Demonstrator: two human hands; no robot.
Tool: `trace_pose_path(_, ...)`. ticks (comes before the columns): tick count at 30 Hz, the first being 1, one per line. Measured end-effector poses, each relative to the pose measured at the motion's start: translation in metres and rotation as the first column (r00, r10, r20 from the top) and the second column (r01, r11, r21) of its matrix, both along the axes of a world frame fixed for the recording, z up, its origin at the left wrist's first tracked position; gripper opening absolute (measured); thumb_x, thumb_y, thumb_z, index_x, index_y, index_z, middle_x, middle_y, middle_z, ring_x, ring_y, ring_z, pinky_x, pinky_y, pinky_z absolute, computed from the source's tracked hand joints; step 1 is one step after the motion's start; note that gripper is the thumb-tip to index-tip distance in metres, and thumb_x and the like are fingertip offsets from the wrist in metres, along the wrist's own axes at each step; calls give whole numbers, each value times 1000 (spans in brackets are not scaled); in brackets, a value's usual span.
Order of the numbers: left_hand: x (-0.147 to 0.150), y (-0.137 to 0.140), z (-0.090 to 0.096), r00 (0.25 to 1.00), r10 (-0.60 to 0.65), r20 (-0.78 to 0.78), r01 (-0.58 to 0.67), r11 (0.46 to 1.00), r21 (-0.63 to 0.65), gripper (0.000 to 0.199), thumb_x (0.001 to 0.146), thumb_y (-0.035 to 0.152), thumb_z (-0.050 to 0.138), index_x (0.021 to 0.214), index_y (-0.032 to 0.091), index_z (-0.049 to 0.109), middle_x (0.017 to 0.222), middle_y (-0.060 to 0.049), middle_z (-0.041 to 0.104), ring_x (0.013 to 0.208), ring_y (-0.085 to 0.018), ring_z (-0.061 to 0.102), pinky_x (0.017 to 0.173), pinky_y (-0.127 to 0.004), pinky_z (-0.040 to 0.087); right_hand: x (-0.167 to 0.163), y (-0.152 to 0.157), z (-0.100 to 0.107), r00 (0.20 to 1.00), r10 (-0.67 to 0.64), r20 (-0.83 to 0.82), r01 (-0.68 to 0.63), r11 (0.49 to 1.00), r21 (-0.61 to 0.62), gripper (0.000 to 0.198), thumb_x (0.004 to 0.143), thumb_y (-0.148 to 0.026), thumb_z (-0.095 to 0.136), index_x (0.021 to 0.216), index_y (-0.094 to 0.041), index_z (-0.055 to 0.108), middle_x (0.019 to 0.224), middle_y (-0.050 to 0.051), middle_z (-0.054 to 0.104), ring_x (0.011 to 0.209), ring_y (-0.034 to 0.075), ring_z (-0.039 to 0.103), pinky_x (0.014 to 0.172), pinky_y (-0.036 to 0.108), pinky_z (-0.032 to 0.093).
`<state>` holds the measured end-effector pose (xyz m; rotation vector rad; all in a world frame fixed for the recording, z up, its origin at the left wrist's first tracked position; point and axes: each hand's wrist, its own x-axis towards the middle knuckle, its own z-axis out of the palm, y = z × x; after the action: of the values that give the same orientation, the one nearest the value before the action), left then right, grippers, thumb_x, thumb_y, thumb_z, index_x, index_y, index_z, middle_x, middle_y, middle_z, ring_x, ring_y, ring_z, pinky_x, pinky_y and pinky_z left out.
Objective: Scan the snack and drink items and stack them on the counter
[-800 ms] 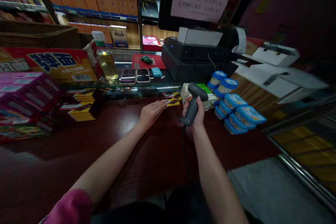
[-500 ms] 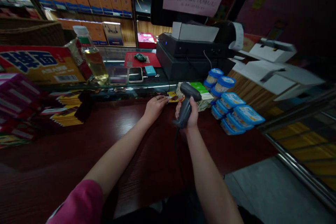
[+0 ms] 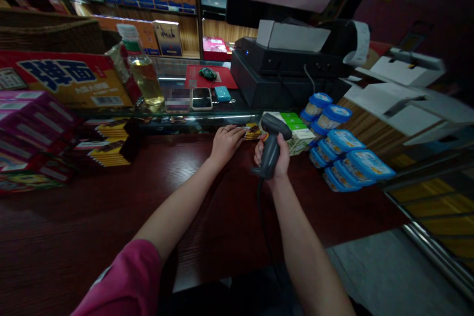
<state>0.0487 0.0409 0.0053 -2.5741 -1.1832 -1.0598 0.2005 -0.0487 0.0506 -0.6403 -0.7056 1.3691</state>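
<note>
While the right hand (image 3: 283,159) curls around the scanner (image 3: 271,152), left hand (image 3: 225,145) outstretched flat, at a yellow packet (image 3: 254,131) between both hands

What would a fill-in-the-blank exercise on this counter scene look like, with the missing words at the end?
1. The grey plastic handheld scanner is held in the person's ____ hand.
2. The dark green computer mouse lies on a thin rectangular mat coloured ____.
3. The tall clear bottle of yellowish liquid has a cap coloured ____.
4. The stacked rectangular plastic tubs have lids coloured ____.

Missing words: right; red; white; blue.
</note>
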Motion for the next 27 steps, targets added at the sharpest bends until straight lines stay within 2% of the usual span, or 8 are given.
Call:
trace_pose_path(4, -57, -33, 5, 999, -5, -34, 7, 999, 39, 33, 104, 31, 54, 134, 26, 69, 132, -5, 73, 118, -23, 64, 100, -40, 47, -16, -3, -4, 987, 157, 33, -158, 988, 4, 50, 77, -66, 73, 86, -18, 68, 61, -4, 53, 42, 8, 45, 32, 17, 37)
trace_pose_path(9, -186, -83, 14, 978, 203, -58, -200, 979, 49, 36, 103, 26, 53, 136, 27, 66, 138, -6, 69, 130, -23, 61, 111, -41, 43, -50, -14, -14, 906, 401, 135, -390, 915, -101, 56, 77, -70, 71, 92, -16, 72, 62, -2, 55, 42, 9, 45, 31, 19, 36)
trace_pose_path(12, -260, -109, 17, 908, 418, -1, -418, 908, 36, 40, 101, 25, 53, 140, 26, 62, 146, -8, 63, 140, -26, 53, 118, -45, 38, -74, -24, -18, 831, 516, 207, -481, 854, -197, 59, 79, -71, 70, 99, -15, 73, 65, 0, 59, 40, 10, 47, 31, 21, 38)
trace_pose_path(15, -305, -123, 17, 818, 573, 43, -573, 819, -32, 52, 97, 21, 54, 149, 19, 52, 159, -14, 49, 152, -30, 39, 123, -49, 34, -99, -31, -19, 760, 597, 258, -538, 800, -266, 61, 80, -68, 70, 107, -14, 73, 68, 1, 63, 39, 10, 49, 32, 23, 40)
trace_pose_path(18, -323, -124, 17, 775, 631, 29, -625, 773, -108, 57, 94, 14, 52, 151, 11, 49, 162, -20, 44, 154, -31, 37, 124, -51, 33, -124, -36, -20, 704, 645, 297, -577, 763, -292, 61, 81, -65, 70, 112, -12, 71, 69, 2, 65, 40, 11, 51, 33, 24, 42)
trace_pose_path(20, -326, -123, 20, 778, 628, 23, -622, 775, -111, 47, 97, 14, 48, 143, 17, 59, 153, -16, 56, 147, -30, 48, 126, -55, 30, -135, -38, -20, 680, 652, 335, -583, 758, -291, 59, 82, -62, 71, 112, -11, 71, 72, 4, 68, 43, 13, 55, 34, 24, 44)
trace_pose_path(23, -322, -126, 28, 844, 533, 67, -530, 846, -51, 32, 103, 23, 49, 123, 29, 74, 130, -5, 74, 133, -26, 63, 128, -55, 26, -142, -42, -20, 706, 600, 376, -553, 799, -237, 55, 80, -59, 72, 108, -12, 72, 76, 5, 70, 44, 13, 57, 33, 24, 43)
trace_pose_path(27, -297, -133, 32, 873, 381, 305, -350, 924, -153, 27, 100, 30, 58, 120, 27, 77, 123, -3, 77, 120, -23, 71, 112, -42, 50, -137, -53, -19, 760, 561, 330, -532, 827, -180, 50, 78, -54, 73, 107, -14, 73, 76, 3, 68, 44, 12, 53, 32, 22, 41)
